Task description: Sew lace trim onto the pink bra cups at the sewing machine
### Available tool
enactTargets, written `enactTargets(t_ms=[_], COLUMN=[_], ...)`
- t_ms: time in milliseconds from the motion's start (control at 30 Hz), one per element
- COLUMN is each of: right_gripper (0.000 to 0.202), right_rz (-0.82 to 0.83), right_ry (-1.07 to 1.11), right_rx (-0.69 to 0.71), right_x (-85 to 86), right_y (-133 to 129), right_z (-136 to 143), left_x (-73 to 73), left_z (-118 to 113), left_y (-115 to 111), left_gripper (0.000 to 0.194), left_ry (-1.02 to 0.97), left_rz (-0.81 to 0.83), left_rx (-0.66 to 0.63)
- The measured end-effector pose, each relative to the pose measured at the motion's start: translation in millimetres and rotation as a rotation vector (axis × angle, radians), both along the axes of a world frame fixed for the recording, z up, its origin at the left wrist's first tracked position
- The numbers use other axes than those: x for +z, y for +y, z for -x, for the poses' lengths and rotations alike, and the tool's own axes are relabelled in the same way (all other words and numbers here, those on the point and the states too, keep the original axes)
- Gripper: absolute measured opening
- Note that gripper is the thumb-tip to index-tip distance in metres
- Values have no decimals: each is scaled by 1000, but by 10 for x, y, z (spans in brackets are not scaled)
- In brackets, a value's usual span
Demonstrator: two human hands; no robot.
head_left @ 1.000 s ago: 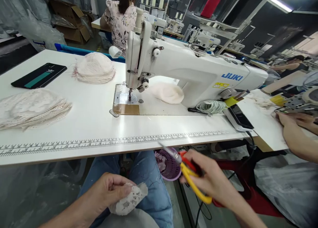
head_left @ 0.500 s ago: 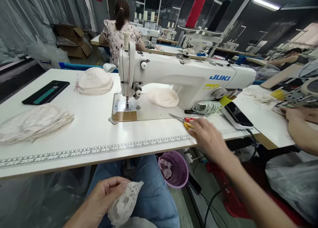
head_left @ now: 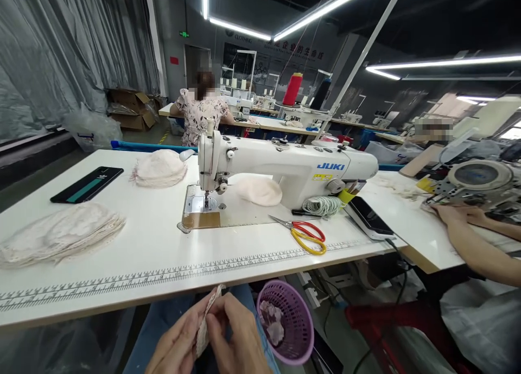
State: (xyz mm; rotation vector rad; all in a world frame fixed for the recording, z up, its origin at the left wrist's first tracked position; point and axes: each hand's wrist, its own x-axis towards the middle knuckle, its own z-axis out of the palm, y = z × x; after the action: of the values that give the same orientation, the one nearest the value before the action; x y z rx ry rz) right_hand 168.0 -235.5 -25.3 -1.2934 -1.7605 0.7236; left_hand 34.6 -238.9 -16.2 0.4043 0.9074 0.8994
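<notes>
Over my lap, just in front of the table edge, my left hand (head_left: 179,338) is closed on a small piece of cream lace fabric (head_left: 202,335). Pinched on the same piece from the other side is my right hand (head_left: 238,336). The lace stands on edge between the fingers, so its faces are mostly hidden. Scissors (head_left: 290,225) with one red and one yellow handle lie on the table beyond, blades toward the sewing machine (head_left: 252,157). A cream fabric piece (head_left: 260,191) rests on the machine bed, behind the needle area.
Stacks of cream lace pieces (head_left: 61,230) and cream fabric (head_left: 160,169) lie left, near a black phone-like slab (head_left: 87,185). A purple basket (head_left: 303,330) with scraps stands below the table edge. Right are coiled cord (head_left: 322,205), a device (head_left: 370,217) and a co-worker's arm (head_left: 472,243).
My right hand has left the scissors on the table and come down to the lace beside my left hand. The lace has turned edge-on. The head view has tilted up.
</notes>
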Motion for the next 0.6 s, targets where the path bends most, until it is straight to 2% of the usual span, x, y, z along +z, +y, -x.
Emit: enactTargets(t_ms=[100,233,500,600], right_gripper=[12,21,28,31], right_rz=[84,62,73,80], right_ry=[25,23,213,281], right_rx=[2,-62,77,39], right_x=[31,-18,-72,-154], right_y=[-10,-8,-17,-27], right_z=[-18,16,-36,-37], left_x=[-11,-16,-62,-123], left_z=[-39,-59,-40,-63], left_y=[-19,-50,18,67], left_gripper=[58,56,49,54], left_ry=[0,20,57,120], left_rz=[-7,-31,-184,-158], left_rx=[-1,28,69,31])
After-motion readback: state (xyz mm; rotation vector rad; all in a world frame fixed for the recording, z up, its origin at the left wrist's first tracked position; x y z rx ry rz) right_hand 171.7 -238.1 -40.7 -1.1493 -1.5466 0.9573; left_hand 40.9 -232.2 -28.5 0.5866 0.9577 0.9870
